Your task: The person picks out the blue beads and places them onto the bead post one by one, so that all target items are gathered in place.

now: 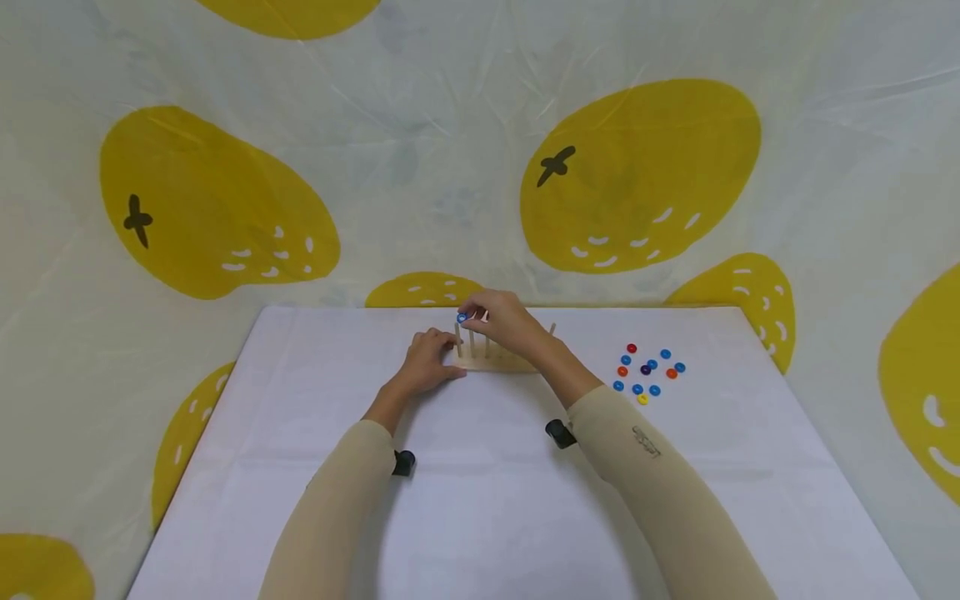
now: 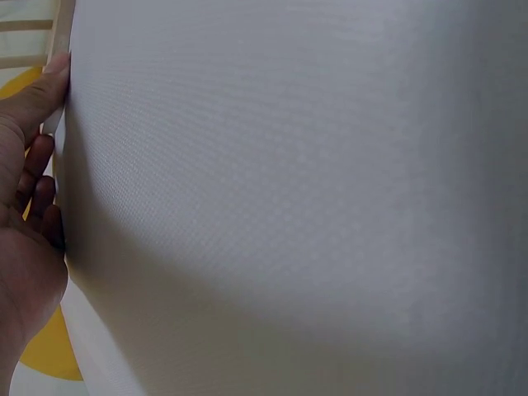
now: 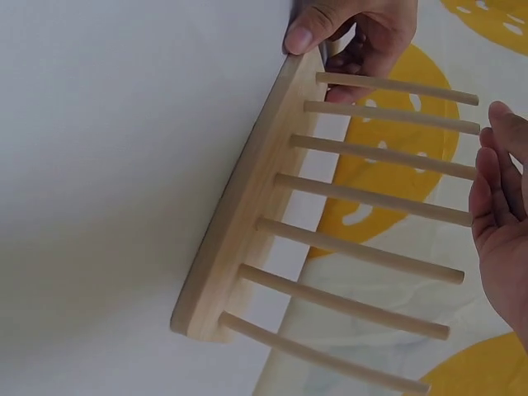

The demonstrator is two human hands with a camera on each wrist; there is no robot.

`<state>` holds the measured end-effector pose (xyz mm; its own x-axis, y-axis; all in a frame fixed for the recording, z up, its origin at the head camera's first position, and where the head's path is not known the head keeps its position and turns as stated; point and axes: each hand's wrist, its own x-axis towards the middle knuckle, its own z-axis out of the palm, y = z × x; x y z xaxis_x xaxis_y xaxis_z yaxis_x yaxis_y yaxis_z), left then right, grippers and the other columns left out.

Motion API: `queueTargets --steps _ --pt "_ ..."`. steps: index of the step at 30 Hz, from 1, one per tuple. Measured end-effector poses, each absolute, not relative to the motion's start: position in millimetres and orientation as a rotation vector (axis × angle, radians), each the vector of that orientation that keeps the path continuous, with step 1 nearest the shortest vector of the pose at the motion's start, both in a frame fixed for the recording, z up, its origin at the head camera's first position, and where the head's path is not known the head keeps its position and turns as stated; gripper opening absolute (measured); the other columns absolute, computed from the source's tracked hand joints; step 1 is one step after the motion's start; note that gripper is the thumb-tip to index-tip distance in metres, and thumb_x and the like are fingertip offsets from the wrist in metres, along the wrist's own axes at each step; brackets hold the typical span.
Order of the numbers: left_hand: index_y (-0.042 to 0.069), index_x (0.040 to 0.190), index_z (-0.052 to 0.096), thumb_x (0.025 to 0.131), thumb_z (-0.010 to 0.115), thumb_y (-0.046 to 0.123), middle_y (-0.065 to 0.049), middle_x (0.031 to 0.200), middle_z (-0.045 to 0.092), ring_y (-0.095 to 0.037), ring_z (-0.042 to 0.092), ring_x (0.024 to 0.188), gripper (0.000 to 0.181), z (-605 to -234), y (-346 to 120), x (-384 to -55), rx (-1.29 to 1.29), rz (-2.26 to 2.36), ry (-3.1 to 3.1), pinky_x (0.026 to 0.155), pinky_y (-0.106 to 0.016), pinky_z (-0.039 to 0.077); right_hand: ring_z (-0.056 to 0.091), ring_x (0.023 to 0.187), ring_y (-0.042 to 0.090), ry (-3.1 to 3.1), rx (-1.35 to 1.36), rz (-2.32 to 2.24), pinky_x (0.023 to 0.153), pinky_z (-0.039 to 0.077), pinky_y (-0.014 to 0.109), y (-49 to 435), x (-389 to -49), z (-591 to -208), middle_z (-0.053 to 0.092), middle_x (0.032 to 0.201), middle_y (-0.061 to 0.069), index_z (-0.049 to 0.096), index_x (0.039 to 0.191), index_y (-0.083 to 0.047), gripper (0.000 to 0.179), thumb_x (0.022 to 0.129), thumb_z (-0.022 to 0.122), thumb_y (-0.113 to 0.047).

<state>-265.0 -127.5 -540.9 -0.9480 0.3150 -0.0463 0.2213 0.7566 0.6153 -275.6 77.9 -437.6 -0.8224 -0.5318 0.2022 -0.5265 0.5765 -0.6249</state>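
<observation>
R hand [image 1: 510,321] pinched blue ring [image 1: 462,318] near tip of end peg [image 1: 459,342]; L hand [image 1: 427,362], lower left of pinch, gripped end of wooden rack [image 1: 495,364]; loose rings [image 1: 646,369] well to R

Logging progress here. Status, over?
Right hand pinches blue ring near tip of leftmost peg. Left hand holds wooden stand. Nothing seen blocking; loose rings off right.

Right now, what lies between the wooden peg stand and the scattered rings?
In the head view, the right forearm crosses there, hiding part of the wooden peg stand; beyond it, only bare white cloth shows before the scattered rings.
</observation>
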Motion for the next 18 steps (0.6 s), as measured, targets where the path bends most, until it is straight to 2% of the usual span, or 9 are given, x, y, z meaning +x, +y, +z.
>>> queueTargets --steps 18 --pt "0.011 0.129 0.066 0.082 0.089 0.034 -0.01 0.125 0.059 -0.032 0.045 0.124 0.057 -541.4 -129.1 -266.2 0.436 0.948 2.798 0.109 -0.047 0.039 0.07 0.095 0.02 2.752 -0.946 -0.939 0.086 0.057 0.031 66.4 -281.1 -442.3 0.075 0.103 0.008 0.074 0.111 -0.004 0.019 0.095 0.076 -0.014"
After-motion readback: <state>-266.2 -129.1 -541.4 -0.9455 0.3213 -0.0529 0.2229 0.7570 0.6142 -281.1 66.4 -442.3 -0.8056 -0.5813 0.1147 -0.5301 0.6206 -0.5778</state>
